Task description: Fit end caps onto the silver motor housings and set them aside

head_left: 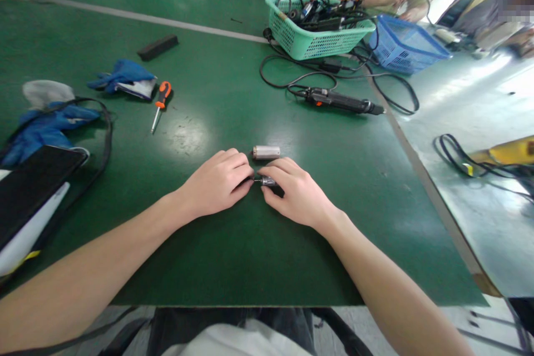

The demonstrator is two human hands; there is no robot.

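Head view: the right hand (298, 192) has its fingers curled closed around a small dark metal part (268, 181) low over the green tabletop (250, 256); the left hand (221, 182) meets its thin tip, fingers nearly closed, grip hidden. A silver cylinder (267, 152) lies just beyond!

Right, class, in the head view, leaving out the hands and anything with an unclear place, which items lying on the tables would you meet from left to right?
Dark flat device → orange-and-black screwdriver → silver cylinder → black corded tool → yellow tool
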